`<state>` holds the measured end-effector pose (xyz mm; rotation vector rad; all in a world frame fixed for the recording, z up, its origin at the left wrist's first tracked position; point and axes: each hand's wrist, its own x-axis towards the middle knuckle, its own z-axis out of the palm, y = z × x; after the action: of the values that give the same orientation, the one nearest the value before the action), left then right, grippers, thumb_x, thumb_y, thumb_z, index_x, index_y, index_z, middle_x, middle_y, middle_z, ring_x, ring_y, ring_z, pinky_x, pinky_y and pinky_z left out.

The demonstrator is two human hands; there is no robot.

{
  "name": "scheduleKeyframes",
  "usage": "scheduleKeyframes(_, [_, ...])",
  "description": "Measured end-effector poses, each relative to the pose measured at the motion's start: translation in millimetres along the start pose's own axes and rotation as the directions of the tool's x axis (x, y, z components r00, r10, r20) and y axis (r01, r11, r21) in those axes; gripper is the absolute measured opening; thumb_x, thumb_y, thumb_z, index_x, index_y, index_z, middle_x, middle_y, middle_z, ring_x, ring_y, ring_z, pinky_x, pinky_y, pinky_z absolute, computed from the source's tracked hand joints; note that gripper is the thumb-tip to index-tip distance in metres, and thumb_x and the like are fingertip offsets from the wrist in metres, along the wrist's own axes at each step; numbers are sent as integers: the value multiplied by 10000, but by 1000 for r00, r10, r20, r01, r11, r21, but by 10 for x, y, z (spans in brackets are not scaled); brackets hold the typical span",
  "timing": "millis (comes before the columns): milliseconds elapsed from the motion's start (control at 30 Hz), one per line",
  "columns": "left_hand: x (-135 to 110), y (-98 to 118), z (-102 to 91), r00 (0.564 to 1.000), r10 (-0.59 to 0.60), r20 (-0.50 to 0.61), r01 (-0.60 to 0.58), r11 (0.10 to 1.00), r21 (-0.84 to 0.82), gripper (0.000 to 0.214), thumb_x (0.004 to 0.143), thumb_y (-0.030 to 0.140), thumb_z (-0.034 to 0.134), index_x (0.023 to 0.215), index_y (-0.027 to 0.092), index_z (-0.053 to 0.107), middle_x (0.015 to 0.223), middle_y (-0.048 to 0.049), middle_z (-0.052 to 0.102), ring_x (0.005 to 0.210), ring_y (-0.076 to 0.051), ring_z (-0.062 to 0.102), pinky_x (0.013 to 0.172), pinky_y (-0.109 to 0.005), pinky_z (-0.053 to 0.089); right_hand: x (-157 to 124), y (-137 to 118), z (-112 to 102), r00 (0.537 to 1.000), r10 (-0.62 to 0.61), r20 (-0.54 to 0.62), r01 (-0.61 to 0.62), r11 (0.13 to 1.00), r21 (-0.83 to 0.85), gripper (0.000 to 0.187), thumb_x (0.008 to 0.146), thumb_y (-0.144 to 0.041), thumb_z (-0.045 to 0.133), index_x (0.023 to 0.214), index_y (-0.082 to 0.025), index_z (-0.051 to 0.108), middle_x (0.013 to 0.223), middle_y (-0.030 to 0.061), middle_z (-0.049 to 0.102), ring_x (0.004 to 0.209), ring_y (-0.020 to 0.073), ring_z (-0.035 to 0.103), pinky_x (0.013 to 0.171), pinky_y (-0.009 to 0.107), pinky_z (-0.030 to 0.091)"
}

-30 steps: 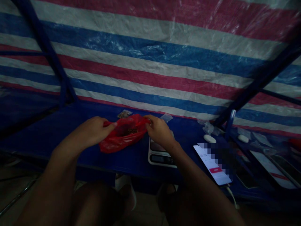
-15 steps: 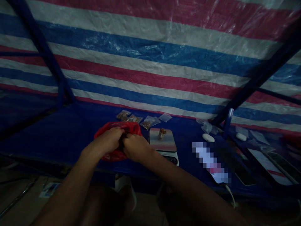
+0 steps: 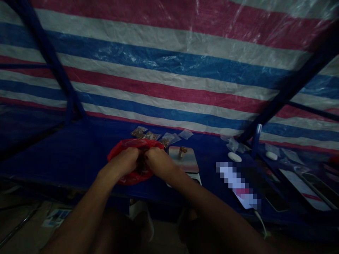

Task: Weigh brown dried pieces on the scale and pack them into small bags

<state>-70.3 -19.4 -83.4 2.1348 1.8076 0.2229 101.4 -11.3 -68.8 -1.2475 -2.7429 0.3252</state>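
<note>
A red plastic bag [image 3: 126,180] sits gathered open on the blue table, with dark contents inside. My left hand [image 3: 129,158] reaches into its mouth from the left, fingers curled and closed. From the other side my right hand [image 3: 158,159] dips in as well, knuckles bent and closed. The bag and shadow hide the fingertips, so what they grip cannot be made out. Just right of the bag is a kitchen scale [image 3: 189,160]; a small cup of brown bits [image 3: 182,151] stands on its plate. My right forearm covers part of the scale's front.
Behind the bag lie small clear bags of brown pieces [image 3: 151,136] and a clear bag [image 3: 186,134]. At right are a lit phone [image 3: 242,192] with a cable, a white oval case [image 3: 234,157] and other phones [image 3: 304,188]. Blue metal posts [image 3: 59,76] flank a striped tarp [image 3: 169,77].
My hands have moved slightly apart inside the red bag, and its mouth is wider, showing more of the dark contents. The bag's right edge now reaches closer to the scale.
</note>
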Motion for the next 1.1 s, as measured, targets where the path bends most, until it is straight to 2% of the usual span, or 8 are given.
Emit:
scheduleKeyframes(233, [29,29,-41,998,46,40,-47,999,18,248,844,136,570,945,200,788,982,-103,804,899,-242,759,676,-268,494,-96,22,-75,999,38,22,-40,994,101,270,948,-70,494,1039,-115,745,1078,169,749,1008,205,706,851,276,485])
scheduleKeyframes(367, [8,74,-70,998,61,16,-61,997,38,259,813,105,568,896,201,794,959,-91,808,876,-229,756,691,-270,493,-119,25,-63,999,38,38,-42,994,101,255,945,-80,501,1022,-105,743,1056,171,748,1000,220,713,817,281,489])
scheduleKeyframes(533, [-14,83,-75,994,92,61,-91,996,-19,318,808,92,539,906,217,815,922,-86,811,820,-220,753,662,-260,492,-115,32,-35,1000,20,-6,-20,995,98,240,933,-83,510,995,-100,741,1065,173,748,985,226,720,805,283,491])
scheduleKeyframes(667, [-21,65,-53,990,133,51,-131,991,-34,305,822,113,553,917,222,822,904,-83,811,797,-214,737,667,-253,490,-102,67,-37,1000,12,-7,-11,989,146,238,907,-73,537,964,-116,764,988,148,775,945,211,727,790,264,489])
scheduleKeyframes(833, [-16,16,-18,984,172,43,-171,985,-35,266,866,153,565,885,218,822,854,-70,804,761,-196,728,647,-247,443,-271,296,-331,986,-27,-167,77,950,301,217,896,-93,592,925,-158,797,929,74,800,825,168,725,766,245,500])
scheduleKeyframes(900, [-7,-12,-5,985,165,49,-163,986,-34,263,881,164,564,844,213,820,808,-63,794,722,-186,720,618,-252,409,-406,453,-503,974,40,-223,46,929,366,231,898,-107,606,988,-181,806,973,61,806,852,172,734,771,248,518])
scheduleKeyframes(967, [6,-35,6,985,166,52,-164,986,-40,260,884,164,568,832,213,819,788,-56,788,710,-179,715,605,-256,385,-540,618,-641,955,142,-262,-42,934,354,207,889,-123,635,985,-179,810,952,61,807,841,182,741,763,255,525])
scheduleKeyframes(1100, [28,-27,6,980,195,42,-193,980,-51,246,898,169,578,849,212,815,819,-55,795,746,-183,719,640,-260,393,-708,878,-730,954,210,-213,-159,959,233,206,905,-123,614,885,-172,813,919,71,806,868,201,747,797,272,520])
